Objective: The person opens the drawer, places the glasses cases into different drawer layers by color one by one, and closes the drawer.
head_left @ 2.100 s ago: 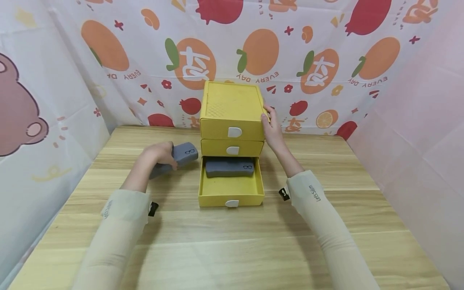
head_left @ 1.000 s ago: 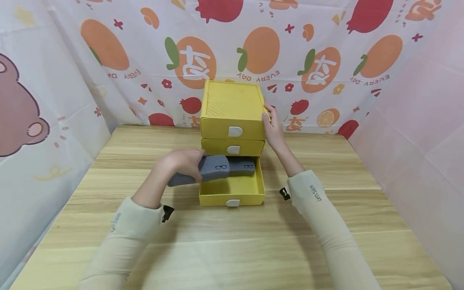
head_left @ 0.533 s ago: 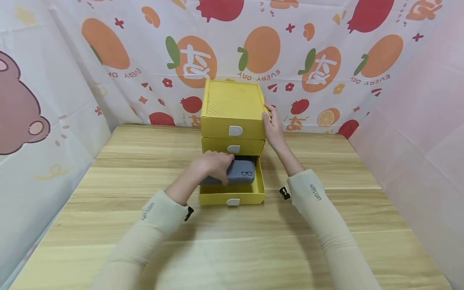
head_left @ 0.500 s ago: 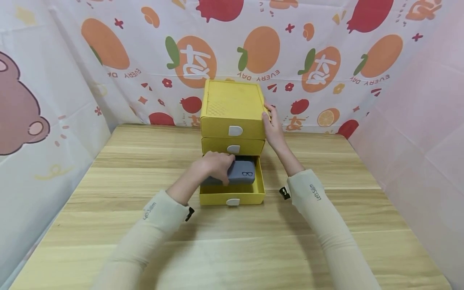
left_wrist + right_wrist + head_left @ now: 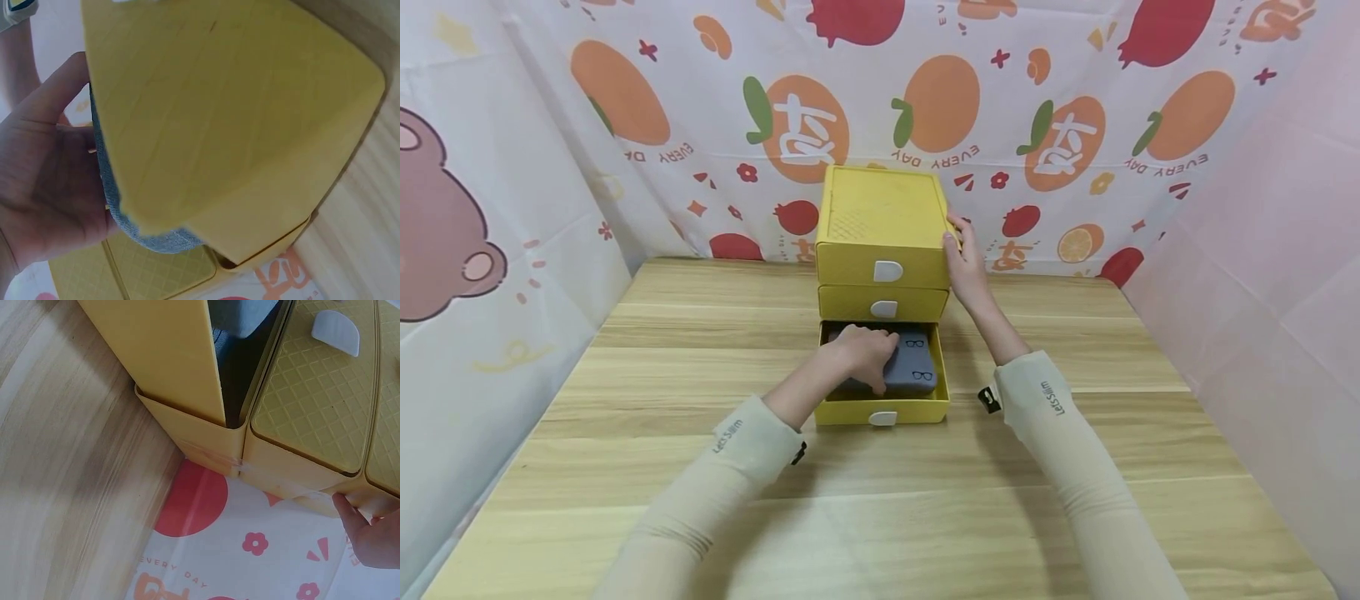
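Observation:
My left hand (image 5: 867,354) reaches into the pulled-out bottom drawer (image 5: 846,412) and grips a grey glasses case (image 5: 912,379), thumb at its front side. Behind that case a second grey glasses case (image 5: 914,340) lies in the drawer; both bear a small glasses print. The left wrist view shows the denim-like end of a case (image 5: 169,242) beside the yellow drawer and my left palm (image 5: 50,175). My right hand (image 5: 967,267) holds the upper right side of the yellow drawer cabinet (image 5: 883,208). Its fingers are partly hidden behind the side.
Two upper drawers, the top (image 5: 850,267) and the middle (image 5: 850,304), are closed, each with a white tab. The cabinet stands on a wooden table (image 5: 1037,500) near the fruit-print cloth (image 5: 880,100) at the back. Pale cloths hang at both sides.
My left hand has carried the glasses case rightward from the table beside the cabinet, over the drawer, then lowered it in front of the other case. The right hand stays on the cabinet.

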A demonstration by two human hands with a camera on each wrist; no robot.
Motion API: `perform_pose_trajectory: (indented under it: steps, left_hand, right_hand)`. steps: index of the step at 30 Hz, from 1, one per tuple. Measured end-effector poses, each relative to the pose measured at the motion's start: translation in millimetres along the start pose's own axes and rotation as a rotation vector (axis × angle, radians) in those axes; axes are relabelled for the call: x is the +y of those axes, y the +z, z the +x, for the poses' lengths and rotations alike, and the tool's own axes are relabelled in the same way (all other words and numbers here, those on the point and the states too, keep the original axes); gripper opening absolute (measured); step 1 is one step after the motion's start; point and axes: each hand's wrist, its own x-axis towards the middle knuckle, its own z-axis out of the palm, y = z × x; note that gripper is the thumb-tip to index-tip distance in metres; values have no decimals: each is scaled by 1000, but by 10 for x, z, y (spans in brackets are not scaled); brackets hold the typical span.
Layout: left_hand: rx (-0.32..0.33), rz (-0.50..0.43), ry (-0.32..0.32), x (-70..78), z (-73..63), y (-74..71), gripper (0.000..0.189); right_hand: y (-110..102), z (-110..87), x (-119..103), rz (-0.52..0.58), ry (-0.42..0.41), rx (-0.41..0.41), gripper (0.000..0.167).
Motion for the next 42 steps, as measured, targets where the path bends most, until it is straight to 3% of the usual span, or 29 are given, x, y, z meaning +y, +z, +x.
perform_pose_trajectory:
  steps: [9,16,27,33,42]
  left_hand:
    - [3,8,-21,73,24,116,82]
    - [37,12,-6,72,30,205,76]
    - [15,38,-30,78,61,332,61]
    - [15,24,-22,62,50,346,63]
    - [18,-83,12,-28,-33,273,70]
  right_hand:
    - [4,-10,0,16,21,0,41]
    - [25,147,381,-6,10,15,44]
    - [28,147,394,2,3,13,46]
    - [33,143,387,12,-4,13,46]
    - [33,147,400,20,-6,16,46]
